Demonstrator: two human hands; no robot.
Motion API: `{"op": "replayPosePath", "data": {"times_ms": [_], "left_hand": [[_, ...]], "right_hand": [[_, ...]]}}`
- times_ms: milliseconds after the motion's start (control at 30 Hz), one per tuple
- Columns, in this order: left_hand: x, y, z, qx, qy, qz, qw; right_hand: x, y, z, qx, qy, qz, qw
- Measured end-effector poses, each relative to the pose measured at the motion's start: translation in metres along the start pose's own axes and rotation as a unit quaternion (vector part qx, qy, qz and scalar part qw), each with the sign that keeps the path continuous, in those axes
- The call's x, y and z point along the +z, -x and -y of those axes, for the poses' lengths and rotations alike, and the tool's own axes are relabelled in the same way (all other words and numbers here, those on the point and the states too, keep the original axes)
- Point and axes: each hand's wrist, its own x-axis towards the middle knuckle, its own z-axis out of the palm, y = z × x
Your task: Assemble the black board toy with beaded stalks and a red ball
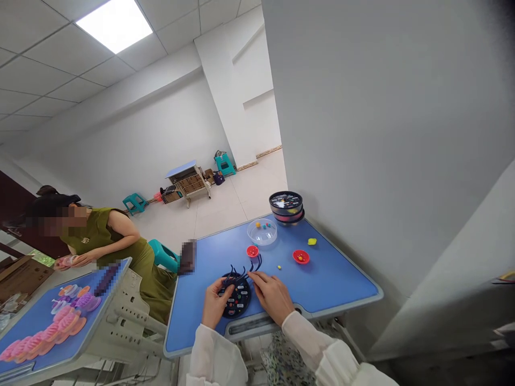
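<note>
A round black disc (237,300) with small coloured pictures lies near the front edge of the blue desk (333,287). My left hand (216,301) is closed on dark curved strips (243,272), over the disc's upper left part. Fingers of my right hand (272,296) are pinched at the right end of those strips, by the disc's upper right. Beyond my hands sit a small red bowl (252,251) and a second red bowl (301,257) holding little beads. A clear round dish (262,232) with several coloured balls stands behind them.
Stacked round containers (286,207) stand at the desk's back corner by the wall. A yellow piece (312,242) and a tiny yellow bead (279,267) lie on the right. At left, a person (116,241) sits by another desk with pink and purple items (48,338).
</note>
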Motion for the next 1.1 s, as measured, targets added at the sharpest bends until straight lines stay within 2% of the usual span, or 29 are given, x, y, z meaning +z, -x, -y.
{"op": "replayPosePath", "data": {"times_ms": [133,400,600,1100], "left_hand": [[-0.002,0.002,0.003,0.010,0.011,-0.001,1.000],[0.003,0.007,0.012,0.027,0.002,-0.071,0.997],[0.003,0.007,0.012,0.043,-0.005,-0.084,0.996],[0.002,0.007,0.012,0.039,0.004,-0.081,0.996]], "right_hand": [[0.001,0.000,-0.001,-0.008,-0.007,0.002,1.000],[0.004,0.001,-0.002,-0.027,-0.004,-0.018,0.999],[0.002,0.002,-0.001,-0.038,-0.002,-0.024,0.999],[-0.002,0.001,0.001,-0.026,-0.009,0.012,1.000]]}}
